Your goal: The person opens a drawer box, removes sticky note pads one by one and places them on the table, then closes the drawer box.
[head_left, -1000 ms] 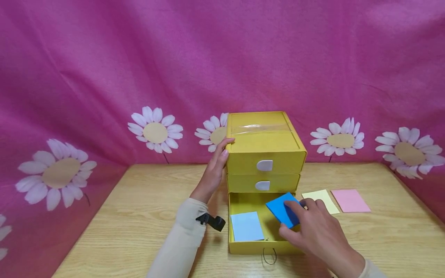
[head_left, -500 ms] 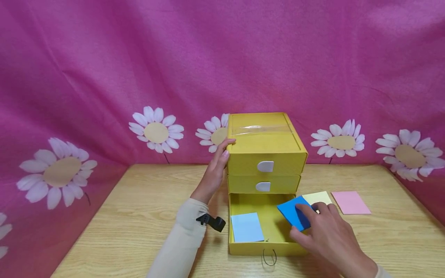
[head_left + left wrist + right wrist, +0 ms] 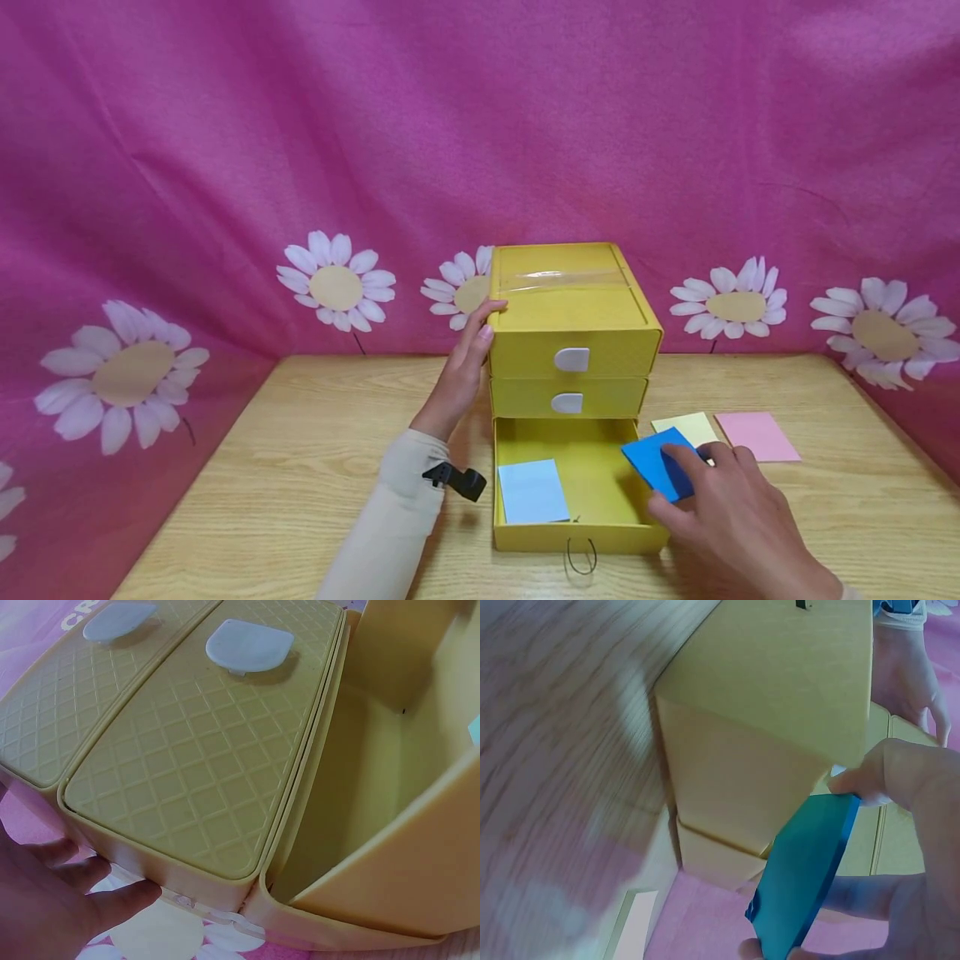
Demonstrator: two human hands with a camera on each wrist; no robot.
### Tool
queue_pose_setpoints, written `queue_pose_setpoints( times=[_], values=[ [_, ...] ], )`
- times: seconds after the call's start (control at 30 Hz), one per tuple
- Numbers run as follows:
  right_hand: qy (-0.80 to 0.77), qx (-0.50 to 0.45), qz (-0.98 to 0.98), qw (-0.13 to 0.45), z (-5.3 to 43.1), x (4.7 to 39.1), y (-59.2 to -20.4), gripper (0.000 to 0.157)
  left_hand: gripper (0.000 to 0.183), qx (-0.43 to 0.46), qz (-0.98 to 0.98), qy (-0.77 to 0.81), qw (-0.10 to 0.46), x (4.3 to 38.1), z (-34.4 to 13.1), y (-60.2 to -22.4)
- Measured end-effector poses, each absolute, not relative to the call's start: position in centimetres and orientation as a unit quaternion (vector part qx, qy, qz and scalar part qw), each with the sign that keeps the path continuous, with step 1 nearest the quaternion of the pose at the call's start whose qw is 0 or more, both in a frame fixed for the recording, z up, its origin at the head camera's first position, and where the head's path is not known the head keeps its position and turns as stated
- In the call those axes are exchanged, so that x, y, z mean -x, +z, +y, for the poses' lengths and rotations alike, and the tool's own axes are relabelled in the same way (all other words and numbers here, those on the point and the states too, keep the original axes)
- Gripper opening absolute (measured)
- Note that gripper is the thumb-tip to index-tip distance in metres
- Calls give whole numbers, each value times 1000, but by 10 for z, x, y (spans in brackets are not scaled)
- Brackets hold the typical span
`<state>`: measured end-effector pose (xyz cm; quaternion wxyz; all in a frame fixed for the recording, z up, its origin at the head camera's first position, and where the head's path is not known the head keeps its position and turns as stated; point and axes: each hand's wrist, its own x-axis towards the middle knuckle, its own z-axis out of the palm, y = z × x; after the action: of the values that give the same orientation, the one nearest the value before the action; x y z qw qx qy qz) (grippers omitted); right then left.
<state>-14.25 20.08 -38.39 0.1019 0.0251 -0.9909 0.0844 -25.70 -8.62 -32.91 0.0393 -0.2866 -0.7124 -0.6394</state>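
A yellow three-drawer box (image 3: pixel 570 312) stands on the table with its bottom drawer (image 3: pixel 607 537) pulled out. My left hand (image 3: pixel 459 375) rests on the box's left side, fingers fairly straight along it, as the left wrist view also shows. Between thumb and fingers my right hand (image 3: pixel 738 508) pinches a blue sticky-note pad (image 3: pixel 660 462), tilted beside the drawer's right edge. The right wrist view shows the blue pad (image 3: pixel 802 870) edge-on, thumb on one edge and fingers around the other. A light blue sticky-note pad (image 3: pixel 533 492) lies inside the drawer at the left.
Right of the box, a pale yellow note pad (image 3: pixel 690 427) and a pink note pad (image 3: pixel 759 437) lie on the wooden table (image 3: pixel 322 475). The yellow one is partly covered by the blue pad. A pink flowered cloth (image 3: pixel 480 125) hangs behind. A thin loop (image 3: pixel 582 557) hangs at the drawer front.
My right hand has moved right with the blue pad, from over the open drawer to its right edge. My left hand has stayed on the box.
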Motion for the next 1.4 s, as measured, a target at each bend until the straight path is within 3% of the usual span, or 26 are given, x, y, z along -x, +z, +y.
queue_pose_setpoints(
  times=[0.43,0.67,0.97,1.4],
  values=[
    [77,-3,-994,84,217,143,-388,68,42,295,-699,-649,53,281,-86,-353],
    [80,-1,-993,87,223,143,-391,68,44,291,-705,-647,33,257,-86,-328],
    [72,3,-993,88,230,145,-393,68,44,293,-700,-650,33,258,-87,-327],
    [73,22,-996,37,241,151,-396,74,44,290,-702,-649,32,258,-86,-329]
  ],
)
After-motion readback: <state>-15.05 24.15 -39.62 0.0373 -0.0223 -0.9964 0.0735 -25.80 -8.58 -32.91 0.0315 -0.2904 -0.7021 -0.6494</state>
